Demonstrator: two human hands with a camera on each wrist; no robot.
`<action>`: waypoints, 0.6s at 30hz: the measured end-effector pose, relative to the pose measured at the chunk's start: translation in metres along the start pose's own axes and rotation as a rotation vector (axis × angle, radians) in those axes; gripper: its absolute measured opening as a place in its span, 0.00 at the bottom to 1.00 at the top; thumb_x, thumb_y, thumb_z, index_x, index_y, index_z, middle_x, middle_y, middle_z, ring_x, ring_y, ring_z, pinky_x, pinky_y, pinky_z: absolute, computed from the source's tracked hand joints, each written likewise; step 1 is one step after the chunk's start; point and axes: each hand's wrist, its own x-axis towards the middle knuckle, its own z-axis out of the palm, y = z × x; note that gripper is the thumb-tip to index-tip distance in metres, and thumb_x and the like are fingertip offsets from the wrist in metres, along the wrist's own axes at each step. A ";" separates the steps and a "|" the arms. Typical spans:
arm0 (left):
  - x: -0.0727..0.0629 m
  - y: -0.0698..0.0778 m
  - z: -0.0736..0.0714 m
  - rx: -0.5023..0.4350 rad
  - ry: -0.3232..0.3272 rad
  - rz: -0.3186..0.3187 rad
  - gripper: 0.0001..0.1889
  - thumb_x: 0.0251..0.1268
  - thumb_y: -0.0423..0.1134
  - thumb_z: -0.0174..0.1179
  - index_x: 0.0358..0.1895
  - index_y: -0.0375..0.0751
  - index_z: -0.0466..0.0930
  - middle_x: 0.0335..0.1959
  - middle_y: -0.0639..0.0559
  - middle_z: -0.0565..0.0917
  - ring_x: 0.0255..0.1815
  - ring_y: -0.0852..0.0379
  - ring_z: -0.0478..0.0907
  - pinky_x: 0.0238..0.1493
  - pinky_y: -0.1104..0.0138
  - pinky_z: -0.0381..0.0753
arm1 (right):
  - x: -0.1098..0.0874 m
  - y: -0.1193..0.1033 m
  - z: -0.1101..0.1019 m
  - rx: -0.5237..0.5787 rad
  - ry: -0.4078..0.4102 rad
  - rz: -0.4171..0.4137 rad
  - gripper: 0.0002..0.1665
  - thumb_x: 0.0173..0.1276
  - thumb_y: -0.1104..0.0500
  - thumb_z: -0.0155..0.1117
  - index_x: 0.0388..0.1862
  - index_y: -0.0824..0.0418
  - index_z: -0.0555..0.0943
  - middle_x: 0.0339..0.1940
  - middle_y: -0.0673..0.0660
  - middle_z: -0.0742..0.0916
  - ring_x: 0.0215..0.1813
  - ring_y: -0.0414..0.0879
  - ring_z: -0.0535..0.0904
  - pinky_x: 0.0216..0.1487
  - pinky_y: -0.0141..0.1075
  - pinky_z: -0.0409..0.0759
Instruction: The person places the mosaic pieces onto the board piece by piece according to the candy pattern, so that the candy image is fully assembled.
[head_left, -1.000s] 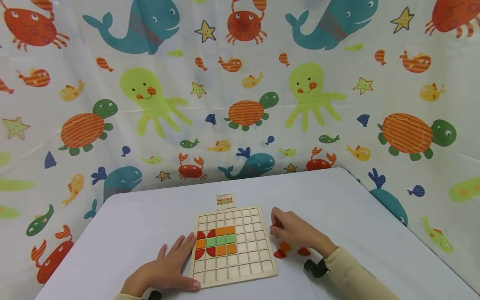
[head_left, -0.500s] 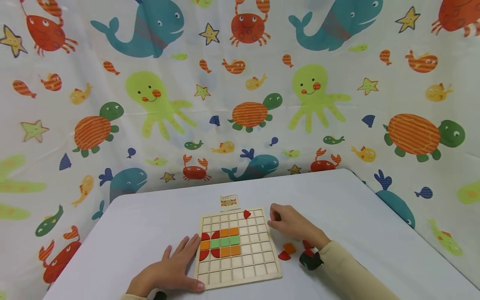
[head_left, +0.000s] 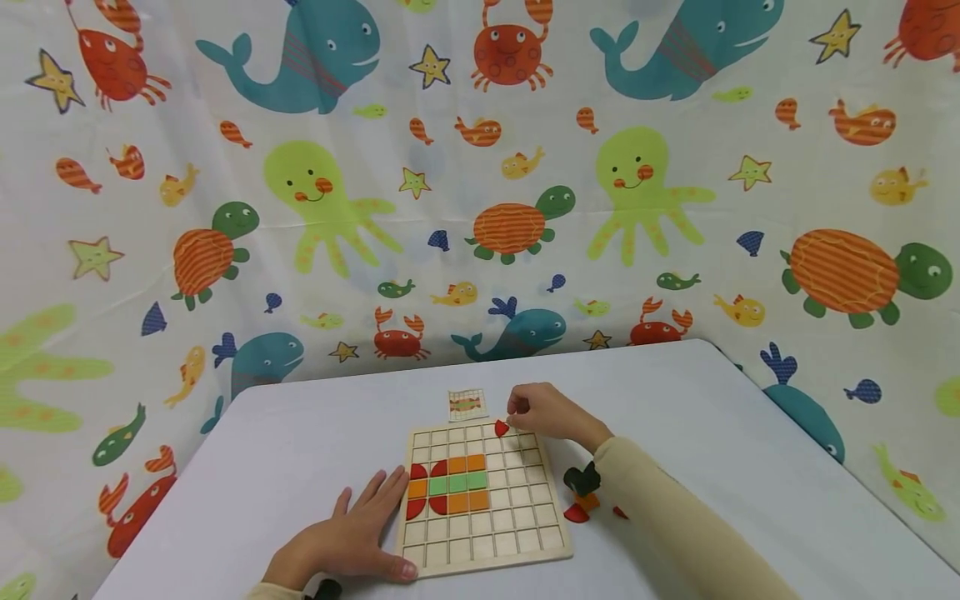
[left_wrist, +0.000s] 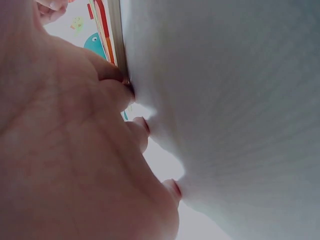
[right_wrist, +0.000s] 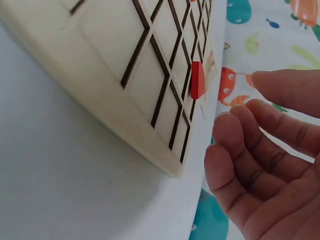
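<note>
A wooden grid board (head_left: 517, 533) lies on the table, with red, orange and green tiles (head_left: 457, 482) set in its left cells. Against the board's left edge, my left hand (head_left: 341, 533) rests on the table with fingers spread; its palm (left_wrist: 75, 135) fills much of the left wrist view. Over the board's far right corner hovers my right hand (head_left: 551, 412), its fingers loosely bent and holding nothing. Just left of those fingers a loose red rounded tile (head_left: 501, 428) lies in the top row; in the right wrist view, the red tile (right_wrist: 198, 80) stands apart from the fingertips.
Behind the board lies a small pattern card (head_left: 467, 405). Right of the board are loose pieces, among them a red tile (head_left: 576, 513) and an orange tile (head_left: 589, 502), partly hidden by the right wrist. A sea-animal curtain (head_left: 450, 167) hangs behind the table.
A red tile has come onto the board's top row. My right hand first drew back a little, then moved left over the board's far corner. My left hand stays at the left edge.
</note>
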 end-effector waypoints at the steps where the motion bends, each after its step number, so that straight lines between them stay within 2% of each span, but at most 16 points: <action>1: 0.000 0.000 0.000 0.002 -0.001 0.001 0.70 0.45 0.68 0.81 0.88 0.42 0.52 0.88 0.43 0.53 0.87 0.34 0.40 0.76 0.27 0.29 | 0.003 -0.001 0.001 -0.009 -0.005 0.006 0.04 0.74 0.63 0.72 0.39 0.60 0.84 0.31 0.49 0.82 0.37 0.45 0.75 0.39 0.35 0.79; 11: 0.000 0.001 -0.001 -0.005 -0.004 -0.002 0.70 0.45 0.68 0.81 0.88 0.42 0.52 0.88 0.43 0.53 0.87 0.34 0.40 0.76 0.27 0.28 | 0.023 -0.008 0.023 -0.174 -0.051 0.065 0.12 0.71 0.54 0.78 0.33 0.57 0.83 0.29 0.48 0.84 0.36 0.46 0.76 0.40 0.40 0.80; 18: -0.001 0.000 -0.002 -0.008 -0.004 0.000 0.70 0.45 0.68 0.81 0.88 0.41 0.52 0.88 0.42 0.53 0.88 0.34 0.40 0.77 0.27 0.29 | 0.026 -0.010 0.033 -0.203 -0.048 0.092 0.15 0.71 0.59 0.77 0.31 0.57 0.78 0.26 0.51 0.80 0.31 0.46 0.73 0.34 0.38 0.74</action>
